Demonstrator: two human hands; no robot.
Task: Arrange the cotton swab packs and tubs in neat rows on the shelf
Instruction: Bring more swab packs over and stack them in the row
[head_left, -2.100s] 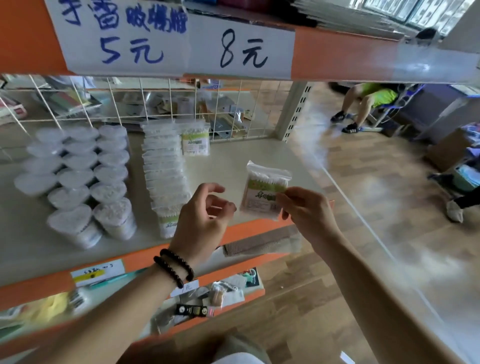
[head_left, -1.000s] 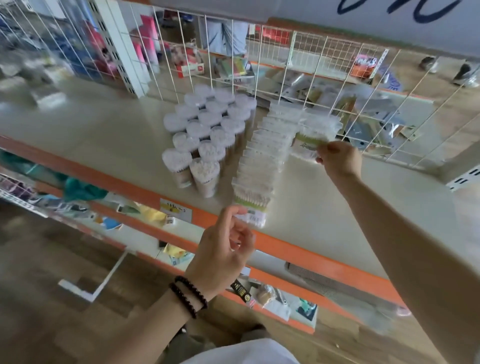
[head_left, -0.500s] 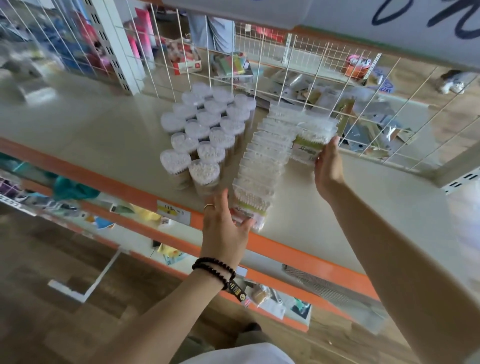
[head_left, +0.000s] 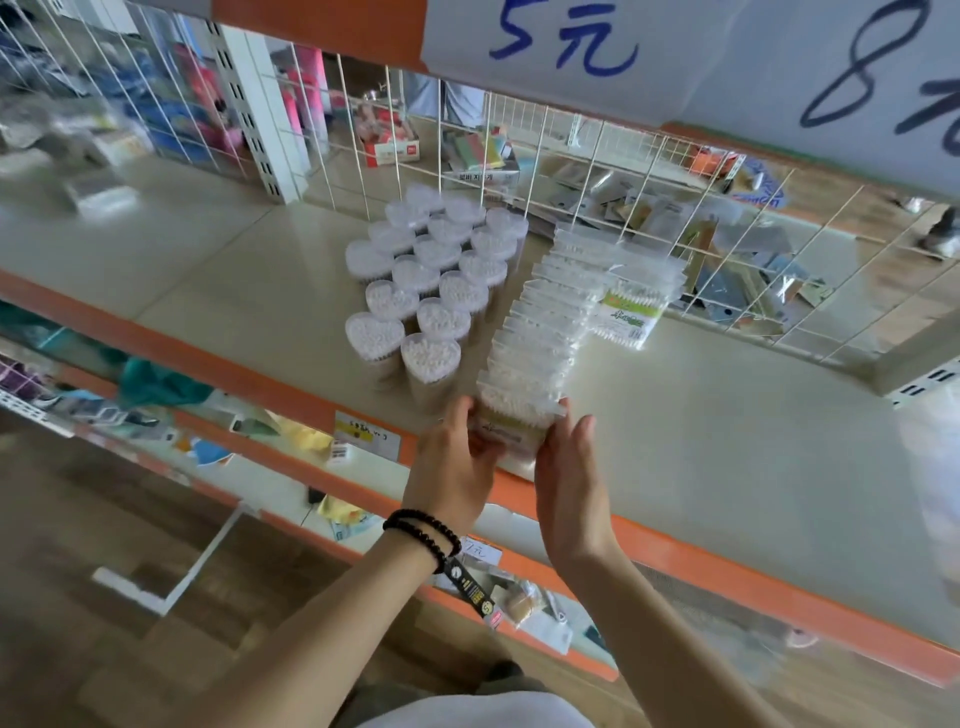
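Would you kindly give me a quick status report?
Both hands, left and right, flank the front clear cotton swab pack at the orange shelf edge. Row unobstructed.

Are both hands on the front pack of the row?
Yes, the left hand and right hand flank the front pack.

— What's on the shelf (head_left: 727, 441)?
— Heart-shaped clear tubs (head_left: 431, 280) of swabs, upright in rows at frame centre. Just right, flat packs (head_left: 545, 332) stand in a line; two more (head_left: 631, 306) sit beside its far end.
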